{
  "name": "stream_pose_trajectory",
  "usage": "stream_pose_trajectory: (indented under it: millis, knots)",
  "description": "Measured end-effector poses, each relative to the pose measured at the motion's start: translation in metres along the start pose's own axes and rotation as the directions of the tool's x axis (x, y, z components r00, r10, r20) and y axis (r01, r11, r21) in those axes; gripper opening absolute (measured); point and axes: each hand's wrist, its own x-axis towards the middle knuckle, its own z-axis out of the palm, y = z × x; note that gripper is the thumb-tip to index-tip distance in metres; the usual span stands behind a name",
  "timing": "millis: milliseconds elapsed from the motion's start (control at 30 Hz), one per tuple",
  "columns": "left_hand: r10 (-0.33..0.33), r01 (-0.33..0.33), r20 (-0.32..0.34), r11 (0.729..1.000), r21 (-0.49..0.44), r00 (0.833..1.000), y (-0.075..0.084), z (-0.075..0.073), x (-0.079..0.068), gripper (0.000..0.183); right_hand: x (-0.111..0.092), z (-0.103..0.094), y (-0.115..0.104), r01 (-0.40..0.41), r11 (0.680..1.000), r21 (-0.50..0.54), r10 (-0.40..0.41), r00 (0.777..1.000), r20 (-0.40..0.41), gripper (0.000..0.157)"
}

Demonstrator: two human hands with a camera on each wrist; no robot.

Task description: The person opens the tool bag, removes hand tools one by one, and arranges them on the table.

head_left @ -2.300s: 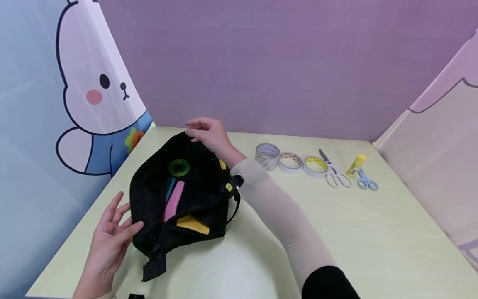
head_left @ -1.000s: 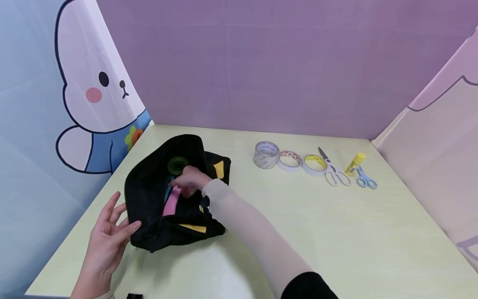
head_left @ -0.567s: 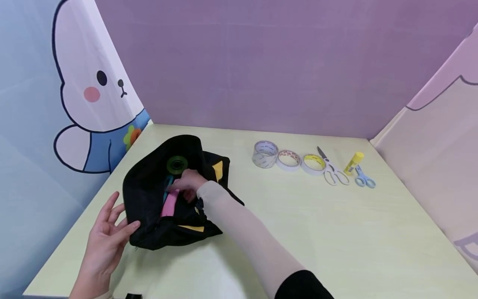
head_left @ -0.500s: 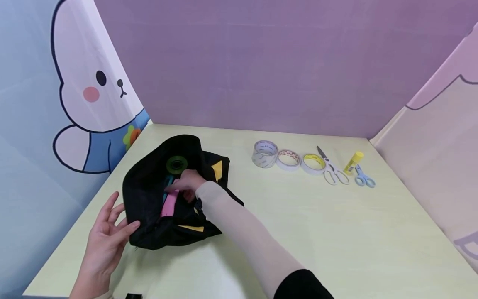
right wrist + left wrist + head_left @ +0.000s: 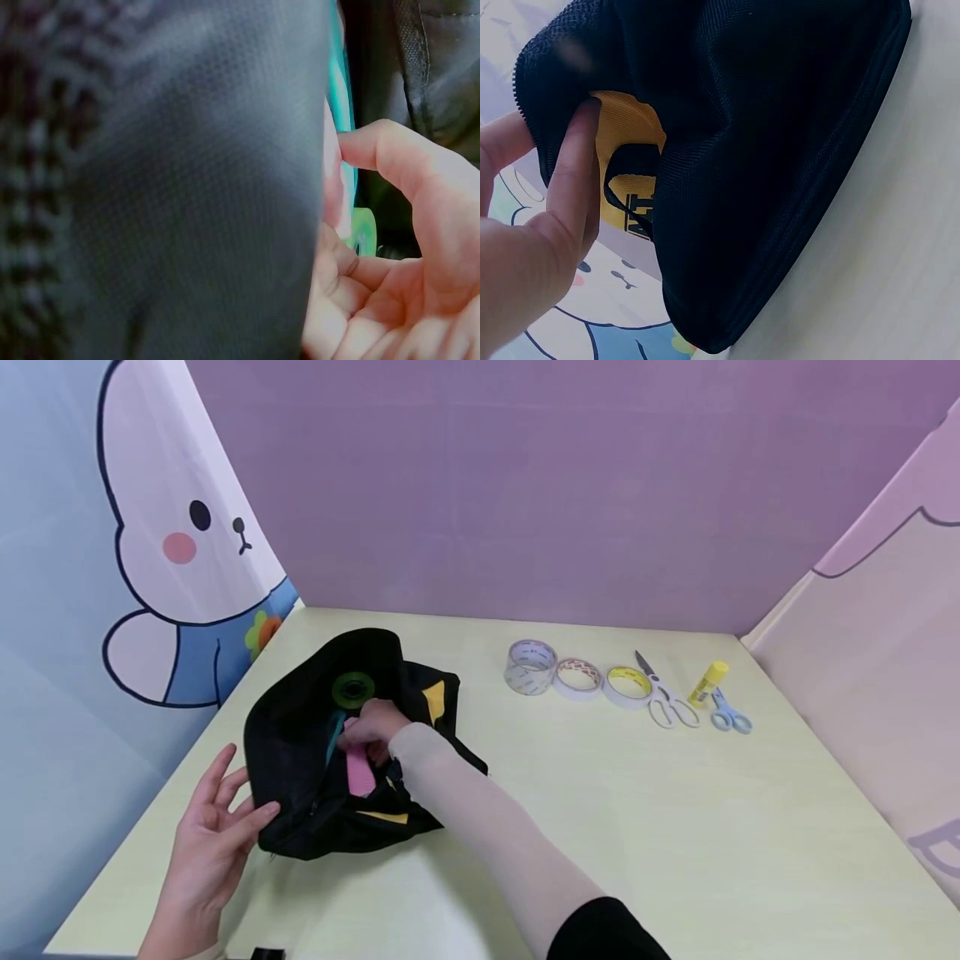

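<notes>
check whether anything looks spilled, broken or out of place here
Nothing stands out. The black bag is open, with the right hand inside on the pink item, and the tape rolls, white scissors, glue stick and blue scissors form a loose row, none visibly broken, and no spill shows.

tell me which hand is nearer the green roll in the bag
Right. The right hand is inside the black bag, beside the green roll, its grip on the pink item; the left hand is farther, at the bag's left edge.
</notes>
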Motion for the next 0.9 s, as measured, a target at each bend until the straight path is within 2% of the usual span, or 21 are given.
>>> stream_pose_trajectory:
  millis: [200,367,533,733,900]
  knots:
    - [-0.006,0.006,0.0,1.0,-0.003,1.0,0.001,-0.001,-0.001,0.09,0.003,-0.001,0.003,-0.016,0.997,0.076,0.015,1.0,0.013,0.025]
    - [-0.007,0.007,0.007,1.0,-0.006,1.0,0.001,-0.001,-0.002,0.09,-0.005,-0.008,0.002,0.037,0.997,0.067,-0.039,0.999,0.033,0.025]
    - [-0.016,0.016,-0.001,1.0,-0.001,1.0,0.003,-0.002,-0.002,0.09,-0.017,-0.016,0.001,0.069,0.995,0.077,-0.078,0.991,0.107,0.023]
    - [-0.03,0.03,-0.018,1.0,0.007,0.999,0.004,-0.002,-0.003,0.09,-0.019,-0.021,0.0,0.068,0.994,0.088,-0.083,0.979,0.184,0.021]
    - [-0.015,0.015,-0.008,1.0,0.005,1.0,0.004,-0.001,-0.002,0.09,-0.017,-0.021,-0.002,0.086,0.99,0.109,-0.103,0.982,0.156,0.026]
